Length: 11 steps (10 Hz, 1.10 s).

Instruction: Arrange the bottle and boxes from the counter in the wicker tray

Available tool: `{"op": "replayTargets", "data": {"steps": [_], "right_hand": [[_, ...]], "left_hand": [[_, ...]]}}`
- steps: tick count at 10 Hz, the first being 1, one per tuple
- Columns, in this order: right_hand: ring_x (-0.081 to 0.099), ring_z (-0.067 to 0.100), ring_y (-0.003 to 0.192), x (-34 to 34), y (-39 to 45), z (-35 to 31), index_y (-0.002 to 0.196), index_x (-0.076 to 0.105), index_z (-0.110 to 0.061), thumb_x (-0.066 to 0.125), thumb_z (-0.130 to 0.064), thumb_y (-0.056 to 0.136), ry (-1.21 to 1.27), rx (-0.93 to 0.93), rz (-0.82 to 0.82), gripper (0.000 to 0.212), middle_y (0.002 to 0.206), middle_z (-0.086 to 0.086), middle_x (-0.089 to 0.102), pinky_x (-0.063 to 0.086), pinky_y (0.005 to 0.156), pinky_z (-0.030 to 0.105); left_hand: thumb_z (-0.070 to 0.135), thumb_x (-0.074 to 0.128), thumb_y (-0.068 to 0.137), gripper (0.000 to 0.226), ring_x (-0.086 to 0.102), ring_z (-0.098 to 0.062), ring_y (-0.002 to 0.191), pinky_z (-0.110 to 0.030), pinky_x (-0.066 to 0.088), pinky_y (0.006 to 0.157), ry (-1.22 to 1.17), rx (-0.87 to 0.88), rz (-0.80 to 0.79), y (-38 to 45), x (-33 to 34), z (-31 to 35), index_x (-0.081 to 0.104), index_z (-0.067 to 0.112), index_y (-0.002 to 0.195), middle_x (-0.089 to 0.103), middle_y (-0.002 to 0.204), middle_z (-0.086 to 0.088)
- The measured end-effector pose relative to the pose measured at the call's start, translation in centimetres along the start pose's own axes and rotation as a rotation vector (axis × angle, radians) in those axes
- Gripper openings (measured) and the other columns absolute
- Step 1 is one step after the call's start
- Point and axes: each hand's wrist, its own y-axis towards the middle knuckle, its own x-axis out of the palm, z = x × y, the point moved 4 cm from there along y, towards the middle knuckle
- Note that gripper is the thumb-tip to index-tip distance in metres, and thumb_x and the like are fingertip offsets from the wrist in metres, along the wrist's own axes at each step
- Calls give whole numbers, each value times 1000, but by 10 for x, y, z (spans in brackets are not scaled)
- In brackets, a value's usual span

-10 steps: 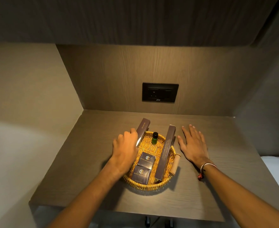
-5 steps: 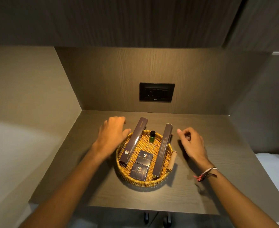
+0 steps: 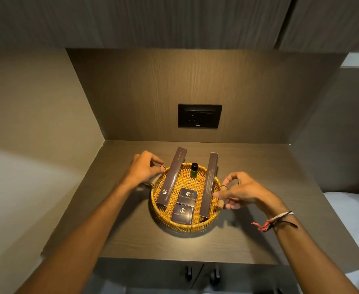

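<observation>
The round wicker tray (image 3: 182,227) sits mid-counter. Inside it a small green bottle (image 3: 194,170) with a black cap stands at the back. Two long dark boxes lean on the rim, one on the left (image 3: 171,179) and one on the right (image 3: 209,183). Two small dark square boxes lie in front, one (image 3: 186,196) behind the other (image 3: 182,213). My left hand (image 3: 144,169) curls over the tray's left handle and hides it. My right hand (image 3: 241,192) pinches the wooden right handle (image 3: 221,202) between fingers and thumb.
The wooden counter (image 3: 259,166) is an alcove with walls on the left, back and right. A black socket plate (image 3: 199,116) is on the back wall. A cabinet hangs overhead. White bedding (image 3: 352,209) lies to the right of the counter.
My left hand let go of the left long box and went to the tray's left handle. My right hand left the counter and closed on the right handle.
</observation>
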Motion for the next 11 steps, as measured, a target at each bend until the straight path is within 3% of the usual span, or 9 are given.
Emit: {"op": "replayTargets", "data": {"steps": [1,2,3,5,7,8,9,10,11], "right_hand": [[63,19,44,-6,0,-5,110,53,-10,83,-7,77,-6,-11,65,45,60,11,71,52,40,26],[65,18,53,-17,-2,-14,107,60,-13,82,-13,79,-117,-89,200,36,69,9,70,51,44,26],[66,16,63,-23,-4,-19,106,63,-15,82,-16,80,-181,-129,249,32,77,7,68,52,47,23],[67,17,71,-25,-1,-24,110,64,-12,81,-15,81,-265,-158,279,33,92,11,71,53,52,22],[69,13,66,-26,0,-25,111,64,-12,80,-16,81,-297,-176,295,34,82,5,69,52,48,19],[70,14,73,-23,-1,-23,121,61,-14,78,-28,84,-377,-191,317,44,90,5,70,57,58,25],[69,21,97,-19,-7,-22,133,53,-17,74,-45,84,-484,-240,383,60,113,9,67,60,81,39],[49,30,133,-10,-22,-25,147,38,-22,61,-71,80,-686,-367,570,86,147,13,47,47,102,48],[32,34,148,-2,-31,-28,156,25,-24,49,-81,79,-761,-439,643,99,161,16,30,34,114,53]], "left_hand": [[20,75,84,29,67,-18,96,-38,58,84,-37,-12,9,-6,4,-2,72,12,112,74,109,-7],[16,74,84,27,68,-11,78,-22,58,55,-134,-62,41,-14,13,-5,71,9,110,72,100,-7],[14,74,84,26,68,-7,75,-17,56,50,-219,-96,67,-20,18,-5,71,7,109,71,94,-5],[13,74,84,25,72,-16,82,-27,62,61,-327,-111,142,-31,26,-8,71,6,109,74,99,-11],[17,74,85,26,69,-11,83,-23,61,59,-313,-98,186,-34,27,-8,72,9,109,73,104,-9],[25,71,87,39,67,-12,84,-31,61,69,-289,-93,215,-39,29,-6,65,11,123,72,102,-6],[40,65,89,54,63,-13,96,-34,56,81,-206,-82,261,-49,27,-4,54,16,137,67,113,-7],[56,51,91,69,45,-26,131,-48,45,100,-11,-16,334,-61,17,8,34,25,150,46,146,-11],[63,44,90,74,29,-31,144,-57,35,109,147,56,387,-69,10,19,22,30,153,28,159,-12]]}}
